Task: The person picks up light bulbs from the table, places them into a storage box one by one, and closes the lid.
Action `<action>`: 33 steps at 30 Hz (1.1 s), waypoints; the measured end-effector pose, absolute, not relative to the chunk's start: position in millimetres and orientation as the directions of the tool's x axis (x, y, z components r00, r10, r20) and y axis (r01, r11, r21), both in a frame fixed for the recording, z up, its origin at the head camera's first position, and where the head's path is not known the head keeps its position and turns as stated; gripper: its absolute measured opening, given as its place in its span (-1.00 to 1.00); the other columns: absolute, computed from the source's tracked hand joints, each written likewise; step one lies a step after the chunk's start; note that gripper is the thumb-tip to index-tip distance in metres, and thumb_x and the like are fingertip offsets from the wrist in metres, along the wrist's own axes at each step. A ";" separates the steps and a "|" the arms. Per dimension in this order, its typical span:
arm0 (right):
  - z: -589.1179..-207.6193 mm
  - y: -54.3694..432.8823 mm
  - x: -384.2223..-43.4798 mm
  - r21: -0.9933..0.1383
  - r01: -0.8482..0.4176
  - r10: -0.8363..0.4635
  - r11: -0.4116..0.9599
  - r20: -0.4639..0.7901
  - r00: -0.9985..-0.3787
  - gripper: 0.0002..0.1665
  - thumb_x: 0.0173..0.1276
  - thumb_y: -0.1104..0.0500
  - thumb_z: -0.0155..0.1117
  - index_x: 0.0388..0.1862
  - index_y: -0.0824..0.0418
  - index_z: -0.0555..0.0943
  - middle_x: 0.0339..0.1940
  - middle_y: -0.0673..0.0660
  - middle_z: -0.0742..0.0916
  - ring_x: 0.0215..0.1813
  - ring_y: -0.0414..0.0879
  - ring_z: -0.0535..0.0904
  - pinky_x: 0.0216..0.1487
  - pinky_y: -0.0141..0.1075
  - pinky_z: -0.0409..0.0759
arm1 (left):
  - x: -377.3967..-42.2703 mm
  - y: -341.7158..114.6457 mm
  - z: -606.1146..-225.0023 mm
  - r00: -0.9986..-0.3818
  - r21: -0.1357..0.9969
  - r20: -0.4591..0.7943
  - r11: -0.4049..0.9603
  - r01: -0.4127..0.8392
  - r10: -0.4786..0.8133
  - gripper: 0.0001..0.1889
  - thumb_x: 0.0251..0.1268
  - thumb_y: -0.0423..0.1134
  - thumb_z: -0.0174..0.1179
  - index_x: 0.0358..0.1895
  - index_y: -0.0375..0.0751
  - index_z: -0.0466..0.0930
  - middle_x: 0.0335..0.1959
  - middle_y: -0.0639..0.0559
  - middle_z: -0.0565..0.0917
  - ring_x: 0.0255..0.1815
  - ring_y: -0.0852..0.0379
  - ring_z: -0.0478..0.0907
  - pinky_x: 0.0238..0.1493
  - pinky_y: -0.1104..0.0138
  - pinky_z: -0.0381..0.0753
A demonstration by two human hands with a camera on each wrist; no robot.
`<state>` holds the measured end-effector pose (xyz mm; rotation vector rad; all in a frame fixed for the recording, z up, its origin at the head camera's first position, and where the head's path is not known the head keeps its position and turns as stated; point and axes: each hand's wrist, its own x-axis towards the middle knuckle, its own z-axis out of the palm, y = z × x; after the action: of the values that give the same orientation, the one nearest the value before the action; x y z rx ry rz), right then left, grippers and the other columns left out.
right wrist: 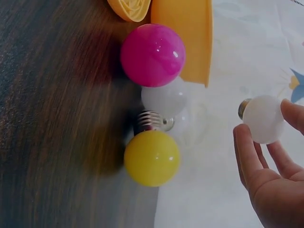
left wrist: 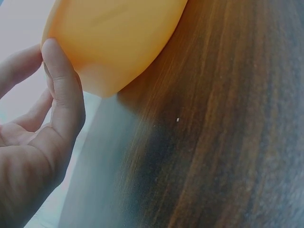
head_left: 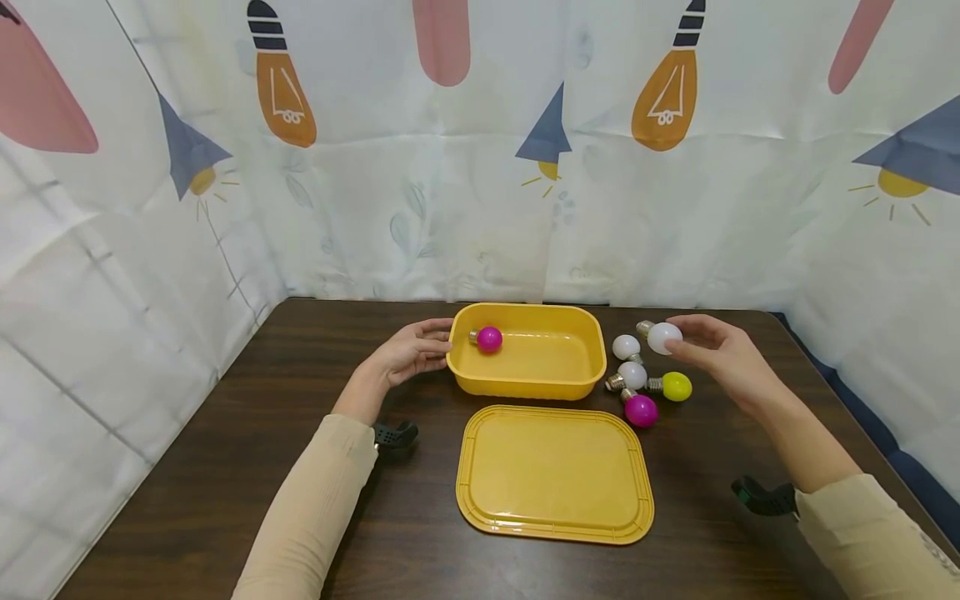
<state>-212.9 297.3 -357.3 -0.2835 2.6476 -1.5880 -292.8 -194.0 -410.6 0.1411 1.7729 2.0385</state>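
- Dark wood-grain table (head_left: 202, 500), backed by one white cloth (head_left: 480, 200) printed with two orange bulbs, three blue-grey lamps and pink shapes.
- Six light bulbs in all: three white, two magenta, one yellow.
- One held white bulb (head_left: 664, 338), raised above the table at the far right, its metal base pointing left; it sits at the fingertips of the right hand (head_left: 723, 354), on that hand's left side.
- Right hand: thumb and fingers pinch this bulb, the thumb on one side and fingertips on the other.
- Four bulbs lie in a cluster left of and nearer than the right hand: a far white bulb (head_left: 626, 347), a second white bulb (head_left: 632, 375) just nearer, a yellow bulb (head_left: 677, 387) to the right and a magenta bulb (head_left: 641, 410) nearest.
- One yellow box (head_left: 528, 389) stands just left of the cluster, with a single boxed magenta bulb (head_left: 490, 339) lying in its left part.
- Left hand (head_left: 411, 352): fingers loosely bent and apart, fingertips and thumb touching the box's left end.
- One flat yellow tray (head_left: 555, 475) lies on the near side of the box.
- Two black wrist straps (head_left: 395, 435), one per arm, below pale sleeves (head_left: 318, 492).
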 end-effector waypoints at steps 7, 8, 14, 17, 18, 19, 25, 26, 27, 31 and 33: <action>-352.2 289.0 -212.7 -0.870 -0.145 -0.193 0.472 0.058 -0.979 -0.34 0.53 -0.10 0.28 0.41 0.26 0.44 0.29 0.15 0.57 0.11 -0.22 0.60 0.13 -0.43 0.50 | -293.3 -194.0 -410.8 -0.897 0.962 -0.205 -0.089 -0.259 0.391 -0.35 0.52 -0.50 0.11 0.59 -0.31 0.13 0.35 -0.41 0.43 -0.11 0.06 0.71 -0.07 0.28 0.73; -352.1 288.0 -212.9 -0.871 -0.148 -0.199 0.468 0.059 -0.978 -0.34 0.53 -0.09 0.28 0.41 0.26 0.44 0.30 0.16 0.57 0.11 -0.21 0.60 0.11 -0.45 0.52 | -293.5 -194.1 -410.8 -0.897 0.962 -0.204 -0.089 -0.258 0.391 -0.35 0.52 -0.50 0.11 0.59 -0.31 0.13 0.34 -0.40 0.44 -0.11 0.06 0.71 -0.07 0.28 0.73; -353.2 280.9 -215.1 -0.876 -0.152 -0.227 0.457 0.051 -0.973 -0.34 0.53 -0.09 0.28 0.42 0.26 0.43 0.32 0.21 0.56 0.14 -0.17 0.58 0.13 -0.33 0.60 | -293.4 -194.6 -410.6 -0.899 0.962 -0.205 -0.088 -0.257 0.388 -0.35 0.51 -0.50 0.12 0.59 -0.31 0.14 0.33 -0.38 0.46 -0.07 0.02 0.71 -0.05 0.26 0.73; -353.3 276.1 -216.6 -0.876 -0.154 -0.231 0.458 0.050 -0.972 -0.34 0.53 -0.10 0.29 0.42 0.25 0.44 0.33 0.21 0.56 0.16 -0.16 0.57 0.15 -0.27 0.60 | -293.0 -194.6 -410.4 -0.897 0.962 -0.206 -0.087 -0.259 0.390 -0.34 0.52 -0.50 0.11 0.60 -0.30 0.12 0.35 -0.38 0.44 -0.06 0.01 0.71 -0.05 0.27 0.73; -353.5 274.4 -217.2 -0.877 -0.153 -0.233 0.456 0.049 -0.971 -0.34 0.52 -0.10 0.29 0.41 0.25 0.45 0.33 0.21 0.56 0.16 -0.14 0.57 0.16 -0.26 0.60 | -293.1 -194.5 -410.4 -0.898 0.962 -0.207 -0.088 -0.260 0.389 -0.34 0.51 -0.51 0.11 0.60 -0.30 0.13 0.35 -0.38 0.44 -0.07 0.02 0.71 -0.05 0.27 0.73; -353.7 272.5 -217.6 -0.878 -0.155 -0.235 0.454 0.049 -0.971 -0.34 0.52 -0.09 0.29 0.41 0.25 0.45 0.34 0.21 0.56 0.17 -0.13 0.57 0.16 -0.24 0.59 | -293.0 -194.5 -410.5 -0.897 0.962 -0.206 -0.086 -0.258 0.391 -0.34 0.52 -0.51 0.10 0.60 -0.30 0.12 0.35 -0.38 0.44 -0.07 0.02 0.70 -0.06 0.28 0.73; -356.3 262.9 -221.7 -0.885 -0.149 -0.255 0.442 0.035 -0.966 -0.35 0.52 -0.07 0.31 0.42 0.26 0.45 0.33 0.24 0.57 0.24 0.02 0.53 0.17 -0.25 0.60 | -293.8 -194.7 -411.1 -0.897 0.963 -0.199 -0.094 -0.254 0.394 -0.35 0.52 -0.51 0.11 0.59 -0.31 0.13 0.30 -0.35 0.48 -0.08 0.03 0.71 -0.07 0.28 0.73; -356.7 261.6 -222.7 -0.886 -0.149 -0.258 0.439 0.034 -0.965 -0.35 0.52 -0.06 0.31 0.41 0.26 0.45 0.33 0.24 0.57 0.25 0.04 0.52 0.16 -0.26 0.60 | -294.1 -194.7 -411.2 -0.897 0.963 -0.197 -0.095 -0.253 0.395 -0.35 0.52 -0.51 0.11 0.59 -0.31 0.13 0.29 -0.36 0.48 -0.08 0.03 0.71 -0.07 0.28 0.73; -357.3 260.0 -223.8 -0.886 -0.151 -0.263 0.439 0.034 -0.964 -0.35 0.51 -0.06 0.31 0.42 0.25 0.45 0.32 0.23 0.57 0.25 0.04 0.52 0.14 -0.27 0.60 | -294.3 -194.8 -411.5 -0.897 0.963 -0.196 -0.096 -0.252 0.396 -0.35 0.51 -0.51 0.11 0.59 -0.32 0.12 0.30 -0.37 0.48 -0.07 0.02 0.71 -0.07 0.28 0.73; -359.4 254.5 -227.1 -0.893 -0.151 -0.270 0.425 0.034 -0.962 -0.36 0.50 -0.05 0.33 0.40 0.25 0.47 0.29 0.23 0.59 0.19 0.01 0.56 0.13 -0.23 0.62 | -294.6 -194.4 -411.2 -0.898 0.962 -0.201 -0.092 -0.256 0.391 -0.35 0.51 -0.51 0.12 0.59 -0.30 0.14 0.32 -0.40 0.45 -0.07 0.01 0.71 -0.08 0.28 0.73; -360.7 251.9 -228.6 -0.899 -0.149 -0.274 0.412 0.033 -0.961 -0.37 0.50 -0.03 0.34 0.39 0.26 0.47 0.28 0.25 0.60 0.16 0.00 0.58 0.15 -0.17 0.63 | -294.4 -194.3 -410.8 -0.897 0.963 -0.203 -0.087 -0.256 0.392 -0.34 0.51 -0.51 0.12 0.59 -0.30 0.13 0.32 -0.40 0.44 -0.07 0.01 0.71 -0.07 0.28 0.73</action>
<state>-228.6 251.9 -360.7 -0.3818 2.5378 -1.5965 -294.4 -194.3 -410.8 0.1470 1.7657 2.0333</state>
